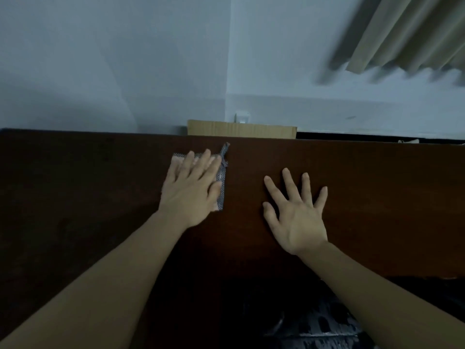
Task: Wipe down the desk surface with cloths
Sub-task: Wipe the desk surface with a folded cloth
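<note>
A dark brown wooden desk fills the middle of the head view. A small pink cloth with a grey checked edge lies flat on it near the far edge. My left hand presses on the cloth with straight fingers and covers most of it. To the right, my right hand rests flat on the bare wood with its fingers spread and holds nothing. The two hands are a short gap apart.
A cardboard sheet stands behind the desk's far edge against the pale wall, under a white wall socket. Beige curtains hang at the upper right. Dark patterned fabric shows below the desk's near edge.
</note>
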Tool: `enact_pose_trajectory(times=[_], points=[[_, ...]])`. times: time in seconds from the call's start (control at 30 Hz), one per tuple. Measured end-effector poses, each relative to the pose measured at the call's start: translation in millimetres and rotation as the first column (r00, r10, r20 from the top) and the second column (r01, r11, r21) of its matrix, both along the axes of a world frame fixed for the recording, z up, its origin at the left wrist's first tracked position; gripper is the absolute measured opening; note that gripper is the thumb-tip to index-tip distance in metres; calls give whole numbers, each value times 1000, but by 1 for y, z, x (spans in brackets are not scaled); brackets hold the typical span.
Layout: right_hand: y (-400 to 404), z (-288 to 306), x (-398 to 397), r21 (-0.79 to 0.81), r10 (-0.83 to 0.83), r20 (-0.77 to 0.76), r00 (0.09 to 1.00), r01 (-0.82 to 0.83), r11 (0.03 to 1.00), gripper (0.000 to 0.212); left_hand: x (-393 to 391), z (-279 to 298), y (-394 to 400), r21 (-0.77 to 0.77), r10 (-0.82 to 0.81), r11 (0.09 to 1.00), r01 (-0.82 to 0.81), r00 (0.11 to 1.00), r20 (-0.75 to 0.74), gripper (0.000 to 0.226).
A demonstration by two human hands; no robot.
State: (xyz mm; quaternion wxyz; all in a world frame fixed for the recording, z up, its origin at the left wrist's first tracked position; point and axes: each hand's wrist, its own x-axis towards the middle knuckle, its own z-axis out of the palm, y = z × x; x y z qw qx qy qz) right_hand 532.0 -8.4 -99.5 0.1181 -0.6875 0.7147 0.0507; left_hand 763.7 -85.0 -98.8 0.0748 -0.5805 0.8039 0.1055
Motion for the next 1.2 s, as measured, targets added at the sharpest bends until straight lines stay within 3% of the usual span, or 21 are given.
enact_pose_trajectory(times=[0.1,0.33,0.47,0.6,0.73,0.83,1.07,1.2], points=[[1,1,-2,10,17,-12,1000,-17,1000,75,-9,-1,29,1,6,1000,-6,1000,2,58],[4,3,-2,24,35,-10,999,-35,999,71,14,3,141,56,-183,982,183,983,1,59],[4,5,0,22,35,-8,999,-35,999,63,14,4,119,30,-157,987,157,988,-9,59],[4,6,2,18,40,0,999,-40,999,62,5,0,64,-34,37,999,-38,999,-20,64],[3,6,0,10,43,-4,999,-43,999,62,-8,-1,38,-25,87,996,-87,996,-13,67],[3,6,-2,20,38,-8,999,-38,999,62,-8,5,61,21,10,1000,-10,1000,-10,65],[4,3,1,33,16,-17,1000,-15,999,76,39,7,112,84,-363,928,363,932,-22,58],[3,4,1,37,10,-38,999,-8,999,75,37,6,54,-21,-239,971,238,969,-68,60]])
